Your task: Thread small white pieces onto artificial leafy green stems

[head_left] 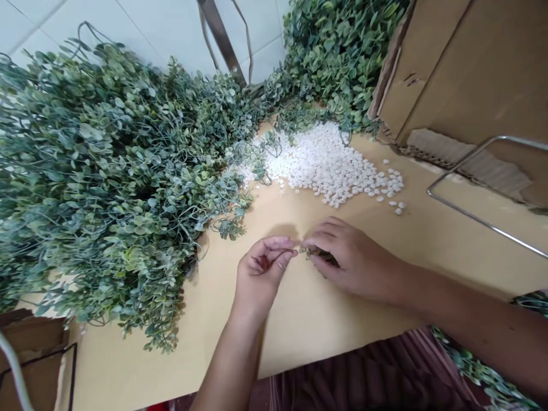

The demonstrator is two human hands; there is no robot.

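Note:
My left hand (266,267) is closed in a pinch above the table, thumb against forefinger. What sits between those fingertips is too small to make out; a thin dark line shows there. Facing it, almost touching, my right hand (342,251) is closed around a small green leafy sprig (305,251), most of it hidden by the fingers. Just beyond both hands a heap of small white plastic pieces (329,165) is spread over the table (222,297).
A large pile of artificial greenery (128,142) fills the left side, with more greenery (342,51) at the back. At the right stand a cardboard box (479,74) and a bent metal wire frame (466,216). Leafy strands (483,365) lie near my right forearm.

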